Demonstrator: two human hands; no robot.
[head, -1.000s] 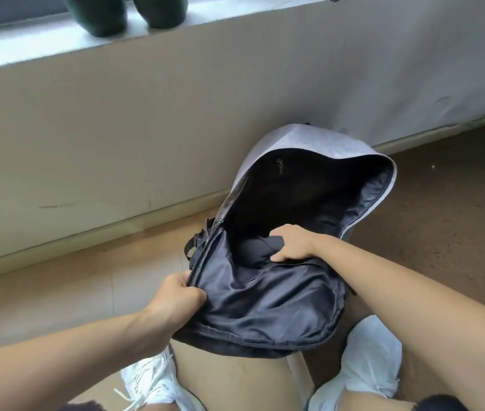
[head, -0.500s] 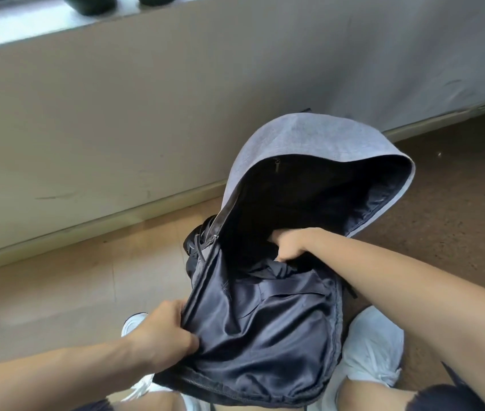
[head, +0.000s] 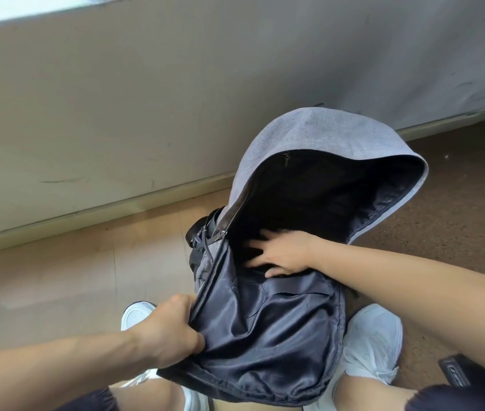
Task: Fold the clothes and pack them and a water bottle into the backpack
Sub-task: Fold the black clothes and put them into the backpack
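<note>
1. Two hands work the grey woven-fabric backpack (head: pixel 318 137) with dark satin lining. It sits on the tan floor (head: pixel 57 277) between the person's white shoes (head: pixel 371 339), near the base of the pale wall (head: pixel 176 99).
2. Left hand (head: pixel 173 330): fingers curled tight over the near-left edge of the opened front panel, drawing it toward the person.
3. Right hand (head: pixel 282 253): well apart from the left, fingers spread flat, pressing on dark contents inside the main compartment. Whether that is folded clothing cannot be told.
4. Risks, as judged:
   - If the left grip slips on the slick lining, the panel would drop over the right hand.
   - Hard pressing could crumple any folded clothes beneath.
   - The arched grey shell looks unsupported and may sag across the mouth.
   - No water bottle is in view, so room must be kept for it.
5. Orientation: the long axis runs from the person's feet toward the wall. The mouth gapes upward and toward the person, with the arched shell at the wall end.
</note>
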